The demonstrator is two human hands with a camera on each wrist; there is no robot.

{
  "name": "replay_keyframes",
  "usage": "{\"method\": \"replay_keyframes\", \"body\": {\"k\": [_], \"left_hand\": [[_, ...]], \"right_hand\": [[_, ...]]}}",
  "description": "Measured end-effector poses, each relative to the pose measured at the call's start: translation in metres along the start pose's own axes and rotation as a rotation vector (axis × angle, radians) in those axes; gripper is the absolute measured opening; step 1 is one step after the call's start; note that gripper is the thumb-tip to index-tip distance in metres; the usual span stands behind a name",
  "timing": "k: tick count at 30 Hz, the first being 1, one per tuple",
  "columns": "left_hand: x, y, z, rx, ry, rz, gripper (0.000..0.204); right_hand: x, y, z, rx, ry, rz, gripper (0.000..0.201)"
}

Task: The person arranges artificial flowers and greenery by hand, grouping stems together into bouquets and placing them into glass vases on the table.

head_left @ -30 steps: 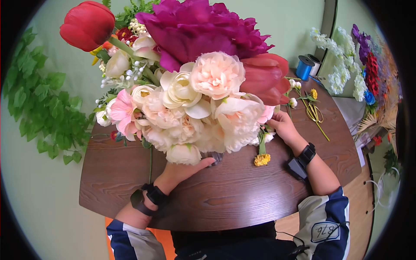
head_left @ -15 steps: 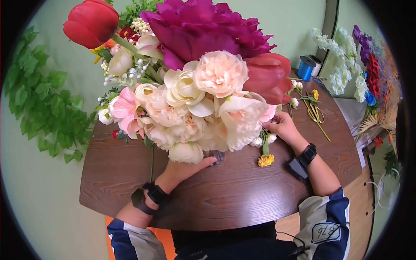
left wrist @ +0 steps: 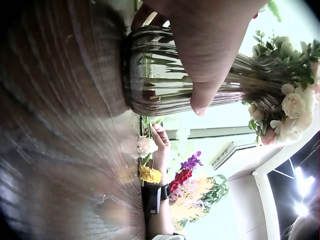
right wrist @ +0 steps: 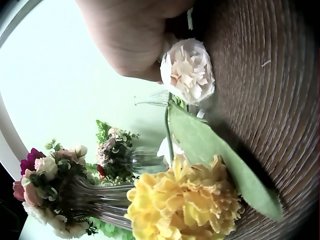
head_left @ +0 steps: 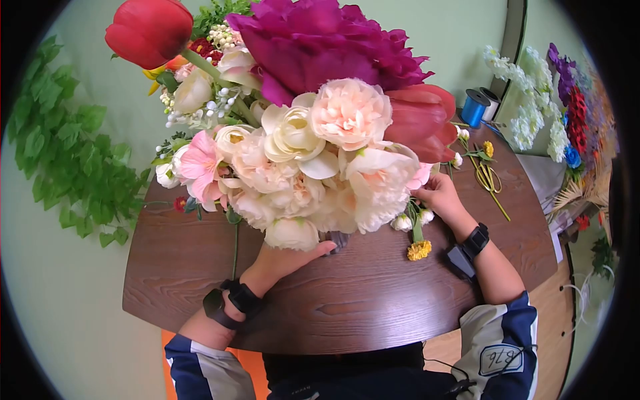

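A ribbed glass vase (left wrist: 165, 70) holds a large bouquet of cream, pink, red and purple flowers (head_left: 293, 187). My left hand (head_left: 283, 262) grips the vase, fingers and thumb around its side in the left wrist view. To the right of the bouquet, my right hand (head_left: 443, 199) has its fingers curled by small flower stems, pinching them low over the table. Close to it are a yellow flower (right wrist: 185, 202), a small white flower (right wrist: 188, 71) and a long green leaf (right wrist: 225, 160). The right fingertips are partly hidden.
Ribbon spools (head_left: 475, 108) stand at the table's back right, near gold-handled scissors (head_left: 489, 179) and small loose flowers. A second arrangement (right wrist: 112, 150) stands behind the vase. Green vines (head_left: 67, 147) hang at the left; more flowers (head_left: 575, 120) are at the far right.
In the head view the bouquet and the yellow flower have shifted slightly right. My left hand keeps its grip on the vase; my right hand has moved only a little.
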State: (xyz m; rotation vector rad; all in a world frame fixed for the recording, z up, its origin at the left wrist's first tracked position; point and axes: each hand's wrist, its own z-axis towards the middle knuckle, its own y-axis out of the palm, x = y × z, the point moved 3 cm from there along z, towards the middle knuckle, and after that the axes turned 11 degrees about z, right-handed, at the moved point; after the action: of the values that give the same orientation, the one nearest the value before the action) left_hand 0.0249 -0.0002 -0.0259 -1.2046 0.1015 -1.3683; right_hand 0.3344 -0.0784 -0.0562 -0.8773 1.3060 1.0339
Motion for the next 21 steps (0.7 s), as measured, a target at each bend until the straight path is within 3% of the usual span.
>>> {"method": "replay_keyframes", "body": {"k": [8,17,19,21], "left_hand": [[0.0041,-0.0015,0.0001,0.074,0.066,0.037,0.032],[0.0016,0.0011,0.0005,0.005,0.025,0.025,0.033],[0.0031,0.0003,0.0001,0.093,0.062,0.014,0.033],[0.0017,-0.0004,0.0001,0.073,0.068,0.044,0.033]], "right_hand": [[-0.0073,0.0086,-0.0074,-0.151,-0.090,-0.144,0.015],[-0.0015,0.0057,-0.0035,-0.089,-0.095,-0.159,0.017],[-0.0013,0.0064,-0.0035,-0.090,-0.121,-0.176,0.018],[-0.0036,0.0078,-0.0042,-0.087,-0.149,-0.191,0.018]]}}
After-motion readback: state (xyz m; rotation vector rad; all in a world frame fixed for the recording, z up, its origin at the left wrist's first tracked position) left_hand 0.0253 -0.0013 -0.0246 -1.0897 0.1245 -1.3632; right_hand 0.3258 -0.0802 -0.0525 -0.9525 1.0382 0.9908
